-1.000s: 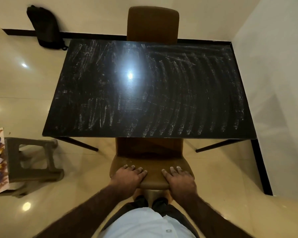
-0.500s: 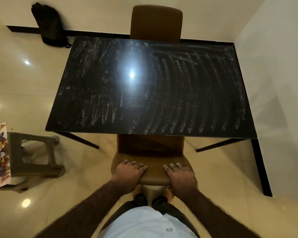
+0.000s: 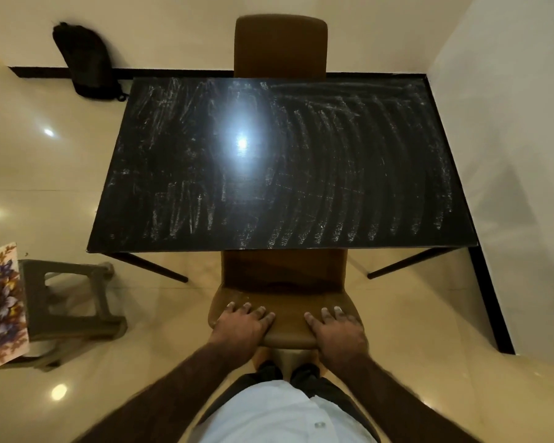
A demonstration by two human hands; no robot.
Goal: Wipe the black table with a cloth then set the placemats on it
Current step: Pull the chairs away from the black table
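Squarely ahead stands the black table, its top streaked with pale wipe arcs (a lamp's glare sits left of centre). A brown chair is tucked against its near edge. Well to the left, a grey stool bears a floral placemat. The left hand and right hand rest on the chair's back, fingers laid flat, clasping nothing.

Near chair fronts black table; wall flanks right; left open.
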